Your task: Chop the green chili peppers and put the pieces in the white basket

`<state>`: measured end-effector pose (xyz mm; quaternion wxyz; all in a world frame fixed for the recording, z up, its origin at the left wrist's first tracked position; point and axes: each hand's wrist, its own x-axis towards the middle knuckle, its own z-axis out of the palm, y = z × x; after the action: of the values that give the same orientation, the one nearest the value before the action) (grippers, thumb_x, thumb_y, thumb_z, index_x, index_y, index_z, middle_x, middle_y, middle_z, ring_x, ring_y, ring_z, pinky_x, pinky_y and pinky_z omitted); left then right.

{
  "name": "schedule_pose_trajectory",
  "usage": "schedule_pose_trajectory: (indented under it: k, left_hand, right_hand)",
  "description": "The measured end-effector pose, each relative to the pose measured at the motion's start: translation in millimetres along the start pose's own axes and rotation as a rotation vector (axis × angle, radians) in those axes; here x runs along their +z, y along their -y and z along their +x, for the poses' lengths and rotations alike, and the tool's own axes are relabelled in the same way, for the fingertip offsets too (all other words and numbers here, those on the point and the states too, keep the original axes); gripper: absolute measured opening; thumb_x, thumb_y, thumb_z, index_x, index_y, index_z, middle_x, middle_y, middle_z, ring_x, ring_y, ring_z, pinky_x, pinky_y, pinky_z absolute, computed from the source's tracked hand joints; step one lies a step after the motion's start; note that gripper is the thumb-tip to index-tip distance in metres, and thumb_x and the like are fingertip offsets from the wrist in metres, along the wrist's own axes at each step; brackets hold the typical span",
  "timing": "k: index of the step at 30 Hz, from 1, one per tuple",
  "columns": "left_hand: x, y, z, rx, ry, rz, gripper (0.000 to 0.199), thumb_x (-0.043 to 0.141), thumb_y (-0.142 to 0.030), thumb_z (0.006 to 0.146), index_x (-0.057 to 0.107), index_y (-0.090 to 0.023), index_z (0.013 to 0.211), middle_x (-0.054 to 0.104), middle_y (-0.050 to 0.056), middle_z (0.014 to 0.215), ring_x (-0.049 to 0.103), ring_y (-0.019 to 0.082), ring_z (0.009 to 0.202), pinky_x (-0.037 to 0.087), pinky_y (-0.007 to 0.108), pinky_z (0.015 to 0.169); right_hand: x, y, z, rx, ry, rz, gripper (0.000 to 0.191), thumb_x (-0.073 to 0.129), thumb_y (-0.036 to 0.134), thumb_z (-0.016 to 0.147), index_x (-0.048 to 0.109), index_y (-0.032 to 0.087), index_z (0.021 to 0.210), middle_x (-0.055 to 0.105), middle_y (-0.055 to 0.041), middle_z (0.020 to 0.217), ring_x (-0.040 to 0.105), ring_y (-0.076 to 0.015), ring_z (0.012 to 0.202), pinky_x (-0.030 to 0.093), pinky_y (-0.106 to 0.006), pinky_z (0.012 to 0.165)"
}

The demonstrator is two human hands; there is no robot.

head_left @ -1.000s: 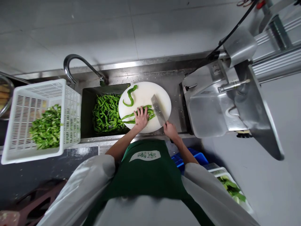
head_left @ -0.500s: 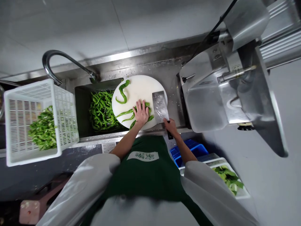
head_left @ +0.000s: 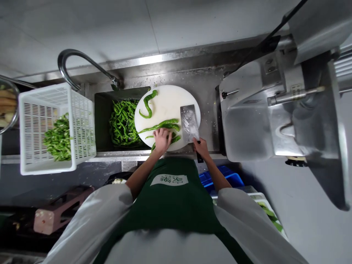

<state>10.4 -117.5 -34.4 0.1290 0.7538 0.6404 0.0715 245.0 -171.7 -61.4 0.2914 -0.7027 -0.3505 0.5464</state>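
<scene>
My left hand (head_left: 162, 140) rests on the front part of the round white cutting board (head_left: 167, 99), its fingers curled over several long green chili peppers (head_left: 165, 123). Parts of the peppers are hidden under that hand. In my right hand (head_left: 201, 147) is the dark handle of a cleaver (head_left: 189, 123). Its broad blade lies flat-looking over the board's right side, right of the pepper stem ends. One curled green chili pepper (head_left: 148, 104) sits apart at the board's upper left.
Left of the board, many green chili peppers (head_left: 123, 124) fill a dark sink basin (head_left: 102, 121). A white plastic basket (head_left: 48, 168) holding cut greens stands further left, below a curved faucet (head_left: 82, 66). A metal slicing machine (head_left: 247, 128) stands at the right. Blue crates (head_left: 224, 176) sit below.
My left hand has drawn back toward me and its fingers have curled. The upper peppers now lie closer together and more exposed. The cleaver stays at the right; the view has shifted.
</scene>
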Motion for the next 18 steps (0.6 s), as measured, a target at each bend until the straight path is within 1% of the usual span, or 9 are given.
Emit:
schedule_pose_trajectory:
  k: [2,4,6,9,11,13,15,18]
  left_hand:
    - [1.7,6,-12,0.006,0.052,0.023,0.035,0.049,-0.042,0.102,0.072,-0.021,0.118,0.067,0.014,0.126,0.052,0.035,0.126,0.032,0.058,0.113]
    - [5.7,5,-13,0.019,0.087,0.046,0.032,0.051,-0.039,0.102,0.072,-0.024,0.12,0.068,0.013,0.124,0.052,0.035,0.125,0.031,0.059,0.112]
    - [9.2,-1,-6,0.049,0.09,0.057,0.032,0.05,-0.036,0.102,0.072,-0.027,0.123,0.068,0.013,0.127,0.049,0.036,0.129,0.03,0.06,0.112]
    - [10.7,-8,-1,0.118,0.055,0.056,0.036,0.048,-0.037,0.103,0.068,-0.031,0.132,0.061,0.012,0.14,0.045,0.036,0.137,0.026,0.061,0.116]
    - [10.9,-8,-10,0.131,0.027,0.057,0.041,0.046,-0.041,0.104,0.062,-0.031,0.141,0.056,0.013,0.147,0.042,0.035,0.142,0.024,0.06,0.118]
    - [11.8,-3,-25,0.125,0.024,0.065,0.047,0.047,-0.046,0.103,0.058,-0.029,0.146,0.055,0.014,0.149,0.042,0.035,0.143,0.023,0.06,0.119]
    - [13.5,4,-39,0.116,0.042,0.071,0.05,0.049,-0.048,0.102,0.057,-0.029,0.147,0.056,0.014,0.148,0.044,0.036,0.143,0.023,0.061,0.119]
    - [16.0,11,-47,0.131,0.076,0.075,0.046,0.047,-0.042,0.104,0.057,-0.03,0.147,0.055,0.013,0.15,0.045,0.033,0.143,0.023,0.06,0.12]
  right_hand:
    - [-3,-3,1,0.02,-0.012,0.014,0.046,0.06,0.065,0.087,0.061,0.019,0.08,0.052,0.0016,0.048,0.05,-0.0151,0.043,0.041,-0.026,0.043]
    - [-4,-6,2,0.038,-0.013,0.021,0.047,0.062,0.065,0.086,0.062,0.019,0.08,0.053,0.0016,0.049,0.05,-0.0152,0.044,0.041,-0.026,0.043]
    - [-5,-6,3,0.044,-0.018,0.017,0.048,0.063,0.066,0.085,0.062,0.018,0.079,0.052,0.0017,0.049,0.051,-0.0155,0.045,0.042,-0.027,0.043]
    - [-5,-5,3,0.032,-0.029,0.004,0.048,0.063,0.067,0.084,0.061,0.019,0.077,0.051,0.0021,0.049,0.051,-0.0155,0.045,0.042,-0.026,0.044]
    - [-5,-4,3,0.024,-0.026,-0.002,0.048,0.063,0.067,0.084,0.061,0.02,0.077,0.051,0.0024,0.049,0.05,-0.0154,0.045,0.042,-0.027,0.044]
    - [-8,-2,3,0.014,-0.02,-0.022,0.048,0.061,0.067,0.085,0.061,0.02,0.077,0.051,0.002,0.049,0.05,-0.0158,0.045,0.041,-0.027,0.045]
    - [-15,2,2,-0.016,-0.034,-0.1,0.048,0.058,0.065,0.089,0.062,0.019,0.077,0.053,0.0003,0.05,0.053,-0.0174,0.049,0.042,-0.028,0.048]
    - [-31,13,-4,-0.086,-0.11,-0.383,0.043,0.05,0.054,0.096,0.064,0.016,0.082,0.064,-0.0073,0.063,0.062,-0.0221,0.065,0.046,-0.029,0.06]
